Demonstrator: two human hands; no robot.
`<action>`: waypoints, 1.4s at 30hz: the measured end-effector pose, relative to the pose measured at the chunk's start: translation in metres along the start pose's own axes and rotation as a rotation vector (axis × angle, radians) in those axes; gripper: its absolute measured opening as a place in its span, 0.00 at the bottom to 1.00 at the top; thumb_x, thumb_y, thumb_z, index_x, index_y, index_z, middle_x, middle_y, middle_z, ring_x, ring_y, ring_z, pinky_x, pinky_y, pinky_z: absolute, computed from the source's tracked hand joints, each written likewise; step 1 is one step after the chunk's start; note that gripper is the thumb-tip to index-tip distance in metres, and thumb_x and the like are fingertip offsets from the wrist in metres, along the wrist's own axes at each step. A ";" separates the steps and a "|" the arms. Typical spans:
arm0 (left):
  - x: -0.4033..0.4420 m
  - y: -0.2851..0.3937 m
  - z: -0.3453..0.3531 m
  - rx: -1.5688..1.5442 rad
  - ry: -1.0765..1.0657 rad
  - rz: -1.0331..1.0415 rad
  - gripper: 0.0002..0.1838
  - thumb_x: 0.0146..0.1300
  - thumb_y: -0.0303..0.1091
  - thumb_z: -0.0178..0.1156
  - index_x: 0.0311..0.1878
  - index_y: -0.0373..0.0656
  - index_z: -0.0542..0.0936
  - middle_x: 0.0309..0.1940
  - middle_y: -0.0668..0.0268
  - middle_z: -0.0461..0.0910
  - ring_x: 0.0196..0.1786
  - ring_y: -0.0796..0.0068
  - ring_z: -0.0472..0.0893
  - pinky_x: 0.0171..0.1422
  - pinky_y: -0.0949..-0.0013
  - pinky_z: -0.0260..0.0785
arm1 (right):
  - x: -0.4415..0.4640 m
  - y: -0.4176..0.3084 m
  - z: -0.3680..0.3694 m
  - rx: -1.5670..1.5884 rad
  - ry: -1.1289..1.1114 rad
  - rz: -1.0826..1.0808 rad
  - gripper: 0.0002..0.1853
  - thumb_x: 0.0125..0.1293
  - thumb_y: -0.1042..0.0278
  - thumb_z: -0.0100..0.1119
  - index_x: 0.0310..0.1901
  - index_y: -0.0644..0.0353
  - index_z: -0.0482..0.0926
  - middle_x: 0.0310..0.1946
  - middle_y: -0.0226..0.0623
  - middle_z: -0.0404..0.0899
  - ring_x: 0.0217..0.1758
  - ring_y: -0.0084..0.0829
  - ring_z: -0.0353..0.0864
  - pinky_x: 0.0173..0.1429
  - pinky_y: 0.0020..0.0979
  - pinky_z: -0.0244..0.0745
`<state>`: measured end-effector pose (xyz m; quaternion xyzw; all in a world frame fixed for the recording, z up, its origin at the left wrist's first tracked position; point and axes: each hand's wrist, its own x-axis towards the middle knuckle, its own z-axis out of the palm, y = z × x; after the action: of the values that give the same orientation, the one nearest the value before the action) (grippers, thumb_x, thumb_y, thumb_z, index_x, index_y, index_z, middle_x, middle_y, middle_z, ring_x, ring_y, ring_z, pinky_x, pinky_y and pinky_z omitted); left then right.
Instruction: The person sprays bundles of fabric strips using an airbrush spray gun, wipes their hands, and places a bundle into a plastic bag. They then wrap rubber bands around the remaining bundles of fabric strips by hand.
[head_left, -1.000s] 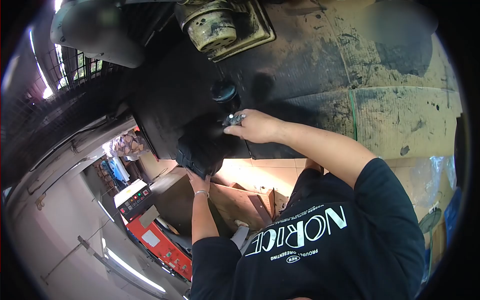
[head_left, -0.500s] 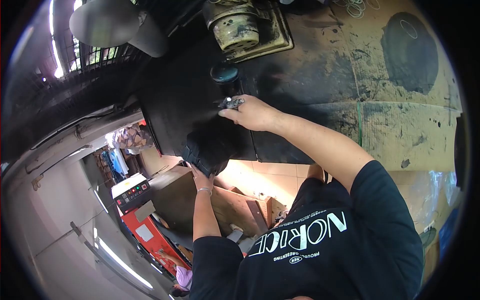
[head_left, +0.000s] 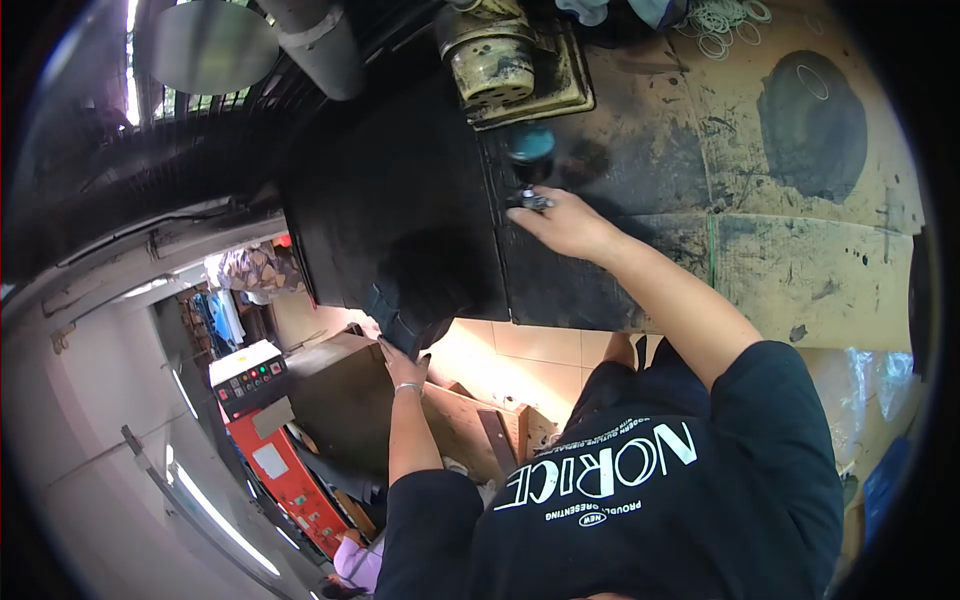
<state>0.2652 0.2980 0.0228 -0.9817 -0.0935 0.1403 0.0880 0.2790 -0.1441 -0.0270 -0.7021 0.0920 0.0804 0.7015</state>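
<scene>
A small metal spray gun [head_left: 535,201] is gripped in my right hand [head_left: 568,222], over the dark-stained work surface [head_left: 600,285]. Just above it is a dark cup with a blue-green top [head_left: 532,146], which looks attached to the gun. My left hand [head_left: 406,370], with a band at its wrist, holds the lower end of a black, folded, cloth-like item [head_left: 402,318] at the surface's near edge. The item's upper part blends into the black surface, so its outline is hard to tell. The gun is up and to the right of the item, apart from it.
A stained, yellowish pot-like fixture [head_left: 492,70] stands at the far edge. Pale rings [head_left: 722,25] lie at the upper right. A red machine with a control panel [head_left: 252,380] and wooden boards [head_left: 470,415] are at the lower left, near a person in lilac [head_left: 358,565].
My right hand has moved right with the spray gun and cup, away from the black item. My left hand still holds the item. The view has shifted, and the lilac-clothed person has come into sight.
</scene>
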 end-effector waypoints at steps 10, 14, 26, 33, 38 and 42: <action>-0.117 -0.032 0.073 -0.421 -0.088 0.010 0.39 0.58 0.24 0.57 0.72 0.30 0.51 0.73 0.46 0.53 0.75 0.52 0.54 0.76 0.65 0.49 | -0.061 0.052 -0.015 0.197 -0.089 0.140 0.12 0.65 0.64 0.57 0.44 0.65 0.77 0.31 0.36 0.80 0.37 0.25 0.77 0.45 0.29 0.71; -0.125 0.037 0.052 -0.999 -0.160 0.174 0.38 0.58 0.17 0.48 0.74 0.38 0.52 0.75 0.55 0.50 0.77 0.61 0.51 0.76 0.60 0.47 | -0.084 0.048 -0.018 0.223 -0.087 0.111 0.09 0.66 0.67 0.56 0.42 0.65 0.77 0.31 0.31 0.79 0.35 0.22 0.74 0.42 0.26 0.69; -0.104 0.123 0.027 -2.152 -0.755 0.294 0.39 0.60 0.18 0.47 0.75 0.44 0.49 0.77 0.67 0.46 0.79 0.67 0.46 0.79 0.54 0.43 | -0.137 0.047 -0.040 0.194 0.032 0.239 0.13 0.66 0.68 0.57 0.50 0.64 0.76 0.34 0.34 0.82 0.39 0.23 0.77 0.46 0.26 0.72; -0.086 0.087 0.059 -2.085 -0.698 0.012 0.33 0.66 0.22 0.45 0.75 0.43 0.52 0.75 0.64 0.52 0.76 0.65 0.53 0.77 0.55 0.47 | -0.130 0.064 -0.011 0.133 0.036 0.104 0.12 0.66 0.66 0.58 0.45 0.65 0.77 0.30 0.32 0.80 0.33 0.22 0.75 0.41 0.27 0.71; -0.094 0.016 0.111 -1.441 -0.526 -0.409 0.29 0.68 0.28 0.47 0.72 0.41 0.59 0.71 0.61 0.62 0.71 0.64 0.64 0.70 0.57 0.59 | -0.104 0.048 0.040 0.037 -0.059 0.042 0.12 0.64 0.63 0.59 0.41 0.65 0.76 0.26 0.37 0.77 0.33 0.27 0.75 0.40 0.31 0.71; -0.098 -0.035 0.147 -0.975 -0.512 -0.583 0.27 0.66 0.33 0.56 0.68 0.44 0.67 0.60 0.63 0.74 0.55 0.69 0.77 0.55 0.64 0.70 | -0.103 0.040 0.059 -0.042 -0.034 0.015 0.16 0.61 0.61 0.61 0.44 0.66 0.77 0.32 0.45 0.81 0.39 0.41 0.81 0.46 0.35 0.74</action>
<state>0.1246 0.3328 -0.0843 -0.7784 -0.4291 0.2825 -0.3609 0.1701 -0.0831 -0.0413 -0.7146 0.0835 0.0995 0.6873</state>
